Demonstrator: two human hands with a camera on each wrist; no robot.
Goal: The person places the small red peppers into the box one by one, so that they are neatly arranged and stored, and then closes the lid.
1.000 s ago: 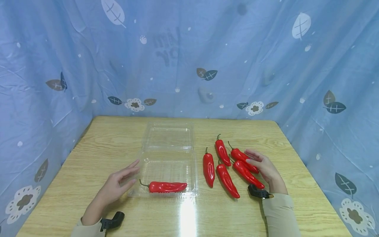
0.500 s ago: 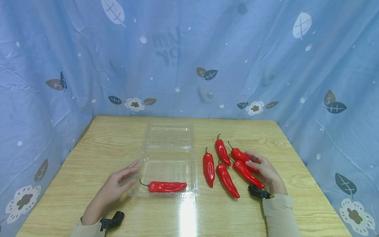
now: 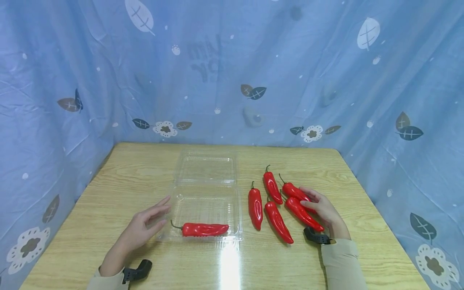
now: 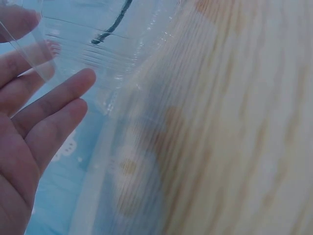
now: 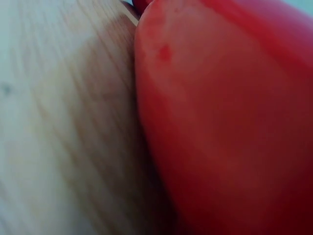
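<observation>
An open clear plastic clamshell box [image 3: 204,205] lies on the table, its lid folded back, with one red chili pepper [image 3: 205,229] along its near side. My left hand [image 3: 145,221] is at the box's left edge, fingers loosely extended; in the left wrist view the fingers [image 4: 54,98] are close against the clear plastic wall, and I cannot tell if they touch. On the right, my right hand [image 3: 323,205] grips the rear right red chili pepper [image 3: 294,191], thumb on its near side and fingers on its far side. A nearer red chili pepper [image 3: 303,213] lies beside it, large in the right wrist view.
Three more red chili peppers lie between box and right hand: one on the left [image 3: 255,208], one at the back [image 3: 272,187], one in front [image 3: 278,222]. The wooden table [image 3: 181,266] reaches back to a blue patterned curtain [image 3: 217,72].
My right hand has lowered slightly and its fingers have closed in around the rear right pepper. The left hand, the box and the peppers stay in place.
</observation>
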